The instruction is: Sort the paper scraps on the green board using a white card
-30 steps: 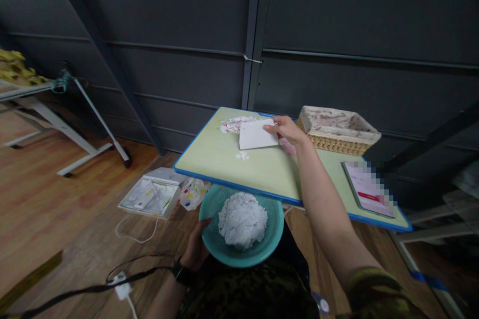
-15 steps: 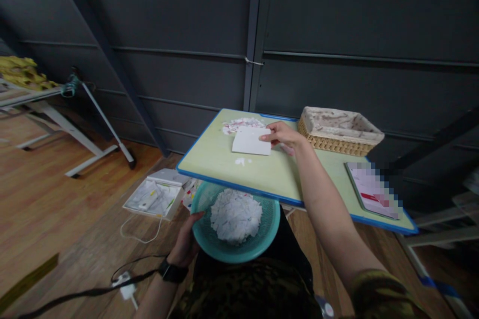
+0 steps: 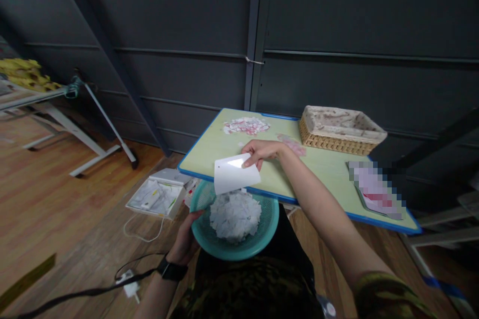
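Note:
My left hand (image 3: 186, 244) grips the rim of a teal bowl (image 3: 209, 239) held just below the near edge of the table. The bowl is heaped with white paper scraps (image 3: 235, 214). My right hand (image 3: 262, 152) pinches a white plastic scraper card (image 3: 235, 174), tilted down over the table edge and the bowl. On the green tabletop (image 3: 322, 174) lie a pile of pink and white scraps (image 3: 245, 125) at the far side and a smaller pinkish patch of scraps (image 3: 294, 144).
A wicker basket (image 3: 341, 129) stands at the back right of the table. A booklet (image 3: 376, 190) lies at its right end. On the wooden floor sit an open white case (image 3: 156, 193), a white cable and a black cable (image 3: 86, 289). A white metal stand (image 3: 80, 124) is at the left.
My right hand has drawn the scraper from the far side of the table to its near edge, above the bowl. The small scraps that lay mid-table are gone. The bowl stayed put.

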`<state>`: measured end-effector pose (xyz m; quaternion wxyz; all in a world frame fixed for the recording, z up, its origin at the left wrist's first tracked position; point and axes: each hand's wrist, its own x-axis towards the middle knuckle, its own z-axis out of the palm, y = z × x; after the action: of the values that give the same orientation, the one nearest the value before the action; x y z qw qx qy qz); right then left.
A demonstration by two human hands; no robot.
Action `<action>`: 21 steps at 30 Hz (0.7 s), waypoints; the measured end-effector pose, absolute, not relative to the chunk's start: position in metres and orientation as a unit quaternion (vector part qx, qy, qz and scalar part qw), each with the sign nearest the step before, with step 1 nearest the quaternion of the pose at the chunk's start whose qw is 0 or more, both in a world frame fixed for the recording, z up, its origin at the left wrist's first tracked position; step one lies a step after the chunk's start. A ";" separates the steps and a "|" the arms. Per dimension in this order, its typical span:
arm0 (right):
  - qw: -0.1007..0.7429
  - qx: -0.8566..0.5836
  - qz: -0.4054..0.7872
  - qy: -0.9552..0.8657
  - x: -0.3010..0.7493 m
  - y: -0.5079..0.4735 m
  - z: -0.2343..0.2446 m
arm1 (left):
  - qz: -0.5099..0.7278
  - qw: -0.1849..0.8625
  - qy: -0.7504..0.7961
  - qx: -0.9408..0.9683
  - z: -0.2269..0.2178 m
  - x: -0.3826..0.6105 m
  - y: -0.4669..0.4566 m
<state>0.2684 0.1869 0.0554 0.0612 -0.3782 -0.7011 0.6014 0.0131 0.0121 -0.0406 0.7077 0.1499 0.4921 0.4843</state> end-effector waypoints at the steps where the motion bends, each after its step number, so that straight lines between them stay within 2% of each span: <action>1: 0.065 -0.369 0.604 -0.703 0.267 0.186 0.056 | 0.484 0.709 0.491 0.149 -0.041 0.013 0.012; 3: 0.109 -0.362 0.601 -0.704 0.267 0.187 0.057 | 0.483 0.710 0.490 0.150 -0.041 0.013 0.013; 6: 0.273 -0.383 0.560 -0.682 0.273 0.196 0.058 | 0.484 0.710 0.491 0.147 -0.043 0.013 0.013; 9: 0.446 -0.446 0.456 -0.627 0.282 0.210 0.056 | 0.481 0.717 0.483 0.148 -0.047 0.012 0.013; 11: 0.509 -0.506 0.355 -0.599 0.289 0.219 0.054 | 0.477 0.720 0.481 0.151 -0.051 0.011 0.013; 13: 0.529 -0.561 0.241 -0.590 0.296 0.224 0.052 | 0.476 0.720 0.482 0.150 -0.056 0.010 0.013; 15: 0.510 -0.596 0.154 -0.600 0.302 0.227 0.051 | 0.480 0.720 0.478 0.150 -0.060 0.012 0.012; 21: 0.442 -0.619 0.083 -0.644 0.305 0.224 0.052 | 0.468 0.733 0.471 0.150 -0.057 0.023 0.007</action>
<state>0.3051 0.2240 0.0519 0.4417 -0.6189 -0.6442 0.0827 0.0229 0.0067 -0.0572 0.7330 0.1498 0.4708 0.4675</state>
